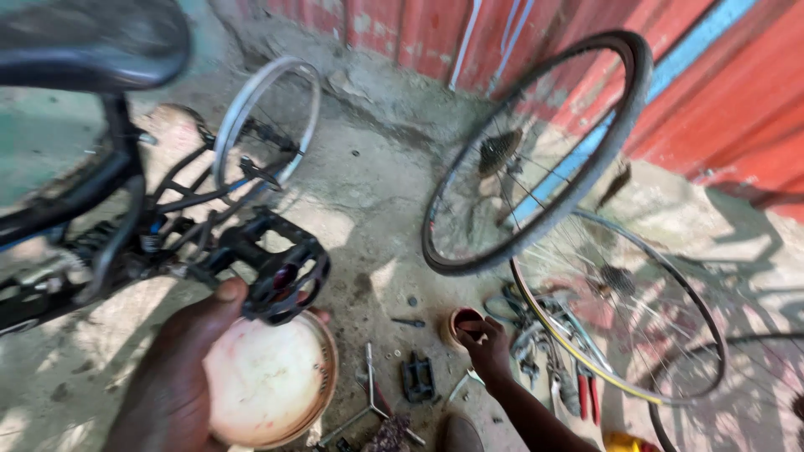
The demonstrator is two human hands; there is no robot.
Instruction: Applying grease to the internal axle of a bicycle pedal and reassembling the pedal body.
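Observation:
My left hand (180, 368) is at the lower left, its thumb and fingers closed on a black platform pedal (285, 268) that sits on the crank of a dark bicycle (126, 226). Right under the pedal is a round pale tub with a brown rim (322, 377). My right hand (487, 347) stretches down to the concrete floor, its fingertips dipped into a small reddish-brown pot (459, 318). What those fingertips hold is hidden inside the pot.
A wheel with a tyre (536, 151) leans near the red corrugated wall (737, 100), and a bare spoked rim (620, 310) lies beneath it. A loose black pedal (417, 377), red-handled pliers (586, 393) and small parts lie on the floor. The bicycle's saddle (84, 42) is at the top left.

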